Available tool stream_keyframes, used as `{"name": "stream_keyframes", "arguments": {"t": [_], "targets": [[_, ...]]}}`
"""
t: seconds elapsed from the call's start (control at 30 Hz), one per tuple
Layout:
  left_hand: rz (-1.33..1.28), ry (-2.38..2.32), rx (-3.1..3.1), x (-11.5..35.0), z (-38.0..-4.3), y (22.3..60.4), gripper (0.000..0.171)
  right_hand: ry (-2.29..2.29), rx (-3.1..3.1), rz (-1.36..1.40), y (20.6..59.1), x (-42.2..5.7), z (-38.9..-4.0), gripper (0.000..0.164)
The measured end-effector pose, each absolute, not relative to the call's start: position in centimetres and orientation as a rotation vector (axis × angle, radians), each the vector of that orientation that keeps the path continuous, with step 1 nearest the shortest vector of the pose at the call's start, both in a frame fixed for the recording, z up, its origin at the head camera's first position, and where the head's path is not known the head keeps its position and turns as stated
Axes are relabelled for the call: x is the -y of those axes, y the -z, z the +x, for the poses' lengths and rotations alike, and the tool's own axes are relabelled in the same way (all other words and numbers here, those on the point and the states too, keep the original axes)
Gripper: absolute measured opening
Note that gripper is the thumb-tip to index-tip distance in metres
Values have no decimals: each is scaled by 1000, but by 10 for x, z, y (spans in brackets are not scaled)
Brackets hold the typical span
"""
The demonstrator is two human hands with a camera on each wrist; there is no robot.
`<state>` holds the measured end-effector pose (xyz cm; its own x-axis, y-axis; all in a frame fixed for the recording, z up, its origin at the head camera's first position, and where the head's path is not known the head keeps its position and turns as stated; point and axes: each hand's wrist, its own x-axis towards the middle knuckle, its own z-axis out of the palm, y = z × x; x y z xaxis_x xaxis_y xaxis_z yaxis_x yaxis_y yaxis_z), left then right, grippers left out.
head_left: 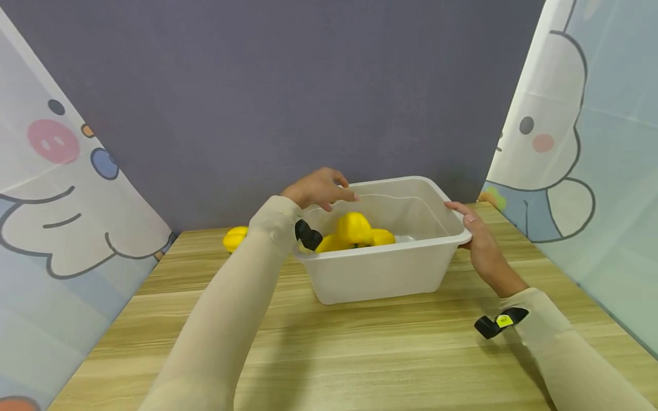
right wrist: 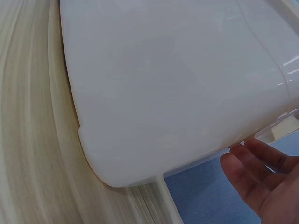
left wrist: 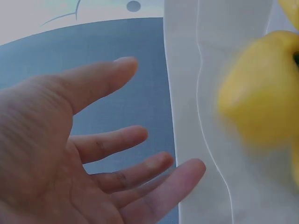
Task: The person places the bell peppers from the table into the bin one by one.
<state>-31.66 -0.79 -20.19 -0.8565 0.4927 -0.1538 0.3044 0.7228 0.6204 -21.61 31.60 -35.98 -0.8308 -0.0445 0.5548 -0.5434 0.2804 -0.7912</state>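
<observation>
A white plastic tub [head_left: 377,274] stands on the table with several yellow bell peppers [head_left: 354,227] inside, mostly toward its left end. Over the tub's far left rim is my left hand [head_left: 321,188], its fingers spread and nothing in them. The left wrist view has the palm and loosely bent fingers beside the tub wall, with a blurred yellow pepper [left wrist: 261,93] to the right. My right hand [head_left: 480,242] grips the tub's right rim, the thumb on top; the right wrist view shows fingertips [right wrist: 236,156] at the underside of the rim.
Another yellow pepper [head_left: 235,238] lies on the wooden table [head_left: 360,354] left of the tub, partly hidden by my left sleeve. A dark grey panel [head_left: 272,103] rises behind the tub. Cartoon-printed cloths [head_left: 56,188] hang at both sides.
</observation>
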Motion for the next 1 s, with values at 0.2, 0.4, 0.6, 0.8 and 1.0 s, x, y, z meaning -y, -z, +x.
{"name": "stream_keyframes", "arguments": {"t": [0.2, 0.4, 0.6, 0.8, 1.0], "targets": [[645, -885, -2624, 15, -318, 199, 47, -1581, 2120, 539, 359, -316, -216, 51], [648, -867, -2612, 27, -320, 197, 48, -1603, 2100, 546, 359, -316, -217, 51], [667, -960, -2677, 44, -325, 198, 41, -1627, 2076, 551, 359, -316, -217, 51], [667, -1058, -2735, 59, -325, 200, 34, -1633, 2067, 542, 358, -315, -217, 50], [687, -1071, -2816, 76, -327, 209, 34, -1651, 2043, 493, 358, -312, -216, 47]]}}
